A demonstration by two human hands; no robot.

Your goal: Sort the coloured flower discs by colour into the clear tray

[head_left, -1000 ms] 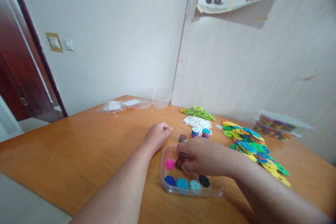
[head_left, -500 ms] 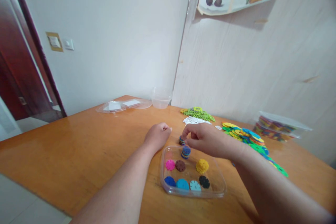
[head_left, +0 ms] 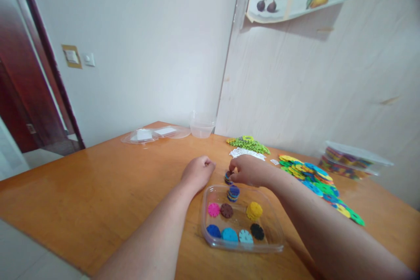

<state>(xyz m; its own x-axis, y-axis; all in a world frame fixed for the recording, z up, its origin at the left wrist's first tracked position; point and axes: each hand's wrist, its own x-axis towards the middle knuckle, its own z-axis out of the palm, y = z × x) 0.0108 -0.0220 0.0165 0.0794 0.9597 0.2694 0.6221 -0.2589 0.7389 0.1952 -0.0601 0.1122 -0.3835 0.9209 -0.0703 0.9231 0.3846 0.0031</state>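
My right hand (head_left: 247,170) reaches over the far rim of a clear plastic tray (head_left: 278,227). Its thumb and fingers are pinched at a small stack of notched plastic discs (head_left: 228,178) just beyond that rim. Another stack, with a blue disc on top (head_left: 233,192), is by the tray's far side. Inside lie a pink disc (head_left: 213,209), a brown disc (head_left: 226,210), several yellow discs (head_left: 254,211), a black disc (head_left: 257,231) and several blue ones (head_left: 229,234). My left hand (head_left: 197,172) rests closed on the table left of the stacks, with nothing visible in it.
Green pieces (head_left: 249,143) and white pieces (head_left: 246,153) lie by the wall. A large multicoloured pile of discs (head_left: 315,179) spreads on the right, before stacked clear boxes (head_left: 351,159). Clear lids (head_left: 139,135) and a clear tub (head_left: 201,127) stand at the back of the wooden table (head_left: 131,170).
My right hand has lowered onto the far stack, its fingers now against the discs. My left hand stays in place. The whole view has shifted slightly.
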